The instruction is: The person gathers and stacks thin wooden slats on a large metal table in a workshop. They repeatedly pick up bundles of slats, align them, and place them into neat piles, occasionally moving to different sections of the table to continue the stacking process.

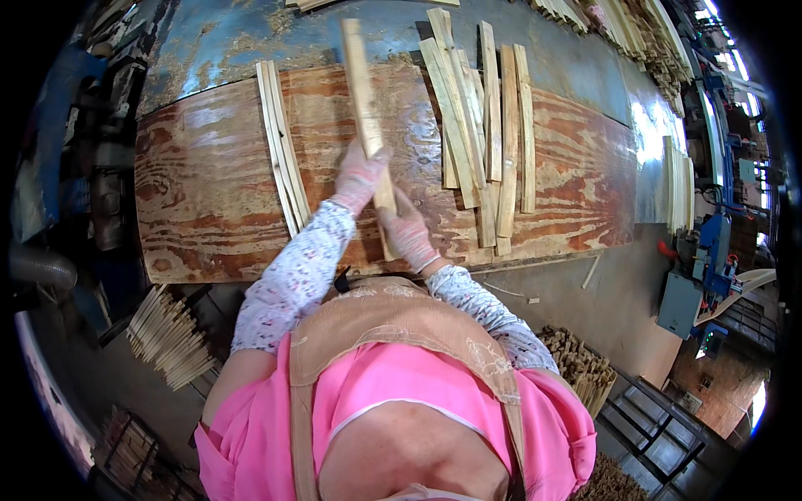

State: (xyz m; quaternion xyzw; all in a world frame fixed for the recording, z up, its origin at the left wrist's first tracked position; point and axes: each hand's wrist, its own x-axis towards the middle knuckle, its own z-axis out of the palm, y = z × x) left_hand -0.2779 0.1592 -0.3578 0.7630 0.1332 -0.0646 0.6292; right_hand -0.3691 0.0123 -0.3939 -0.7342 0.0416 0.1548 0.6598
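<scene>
Both hands are on one long pale wooden strip, which points away from me over the plywood-topped table. My left hand, in a pinkish-white work glove, wraps round its middle. Closer to my body, my right hand wears a similar glove and grips the strip near its near end; some of its fingers are hidden. Left of the strip lies a neat row of narrow wooden strips. To the right, several loose wooden strips lie side by side and partly overlapping.
The plywood board lies on a blue table strewn with wood shavings. Bundled strips stand on the floor at lower left, and another stack at lower right. Blue machinery is at far right; more timber lies at the back right.
</scene>
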